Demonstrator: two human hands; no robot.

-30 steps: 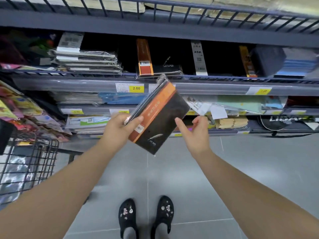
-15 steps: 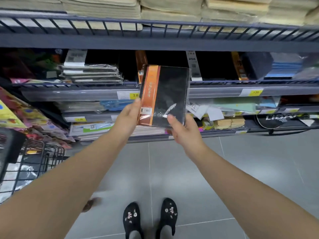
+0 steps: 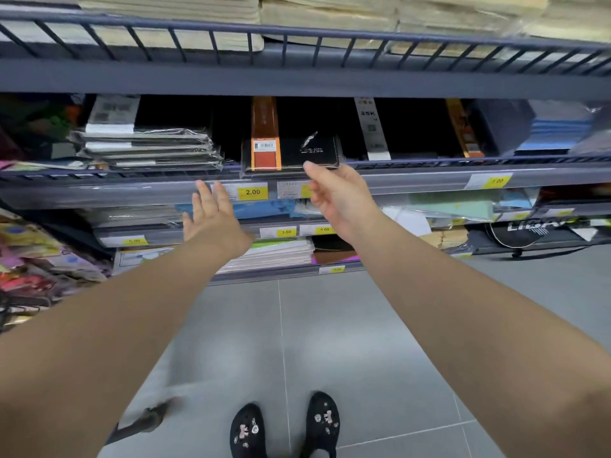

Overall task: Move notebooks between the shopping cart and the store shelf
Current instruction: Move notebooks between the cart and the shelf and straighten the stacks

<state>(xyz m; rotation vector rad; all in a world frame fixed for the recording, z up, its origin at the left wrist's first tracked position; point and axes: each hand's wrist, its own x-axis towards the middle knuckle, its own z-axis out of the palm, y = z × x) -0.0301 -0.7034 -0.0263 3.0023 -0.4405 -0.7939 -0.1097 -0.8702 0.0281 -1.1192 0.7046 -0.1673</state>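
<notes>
A black notebook with an orange spine band [image 3: 291, 153], wrapped in clear plastic, lies flat on the grey store shelf [image 3: 413, 180] just behind its front rail. My right hand [image 3: 334, 196] hovers below the notebook's front right corner, fingers loosely spread, one fingertip at the plastic edge. My left hand [image 3: 211, 216] is lower and to the left, palm flat and fingers apart, holding nothing. The shopping cart is out of sight except for a blurred wheel [image 3: 155, 416] at the bottom left.
A stack of plastic-wrapped notebooks [image 3: 148, 147] sits left of the black one. More notebooks stand upright at the shelf's back. Lower shelves hold paper goods and yellow price tags [image 3: 253, 192]. Colourful packets [image 3: 36, 256] hang at the left. My two black shoes stand on grey floor tiles.
Both hands lifted the black notebook and laid it flat on the shelf, then let go. My left hand has dropped away to the lower left.
</notes>
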